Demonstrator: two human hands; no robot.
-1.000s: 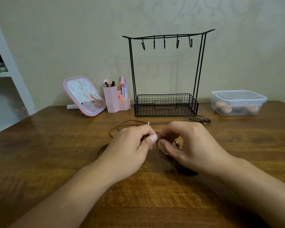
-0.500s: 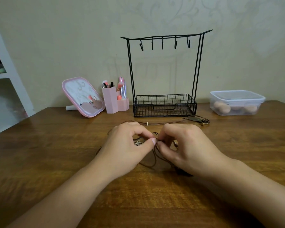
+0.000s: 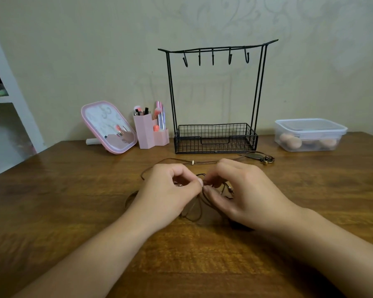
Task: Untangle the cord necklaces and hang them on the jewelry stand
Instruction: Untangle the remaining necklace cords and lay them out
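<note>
Brown cord necklaces point(image 3: 197, 209) lie tangled on the wooden table point(image 3: 52, 201), looping under both hands. My left hand point(image 3: 168, 192) and my right hand point(image 3: 246, 194) meet over the knot, each pinching cord between thumb and forefinger. One strand with a small white bead point(image 3: 192, 162) runs back to a leaf pendant and metal charms point(image 3: 265, 158) by the stand. The black wire jewelry stand point(image 3: 215, 91) rises at the back; its several hooks are bare and its basket point(image 3: 215, 137) holds nothing. Part of the tangle is hidden beneath my palms.
A pink tilted mirror point(image 3: 108, 126) and a pink brush holder point(image 3: 149, 132) stand left of the stand. A clear lidded box point(image 3: 309, 134) with beige sponges sits at the back right. A white shelf unit point(image 3: 7, 93) borders the table's left side.
My hands have lowered slightly toward the table and keep working the same knot. A loop of cord now shows below my fingers, and the view has shifted a little.
</note>
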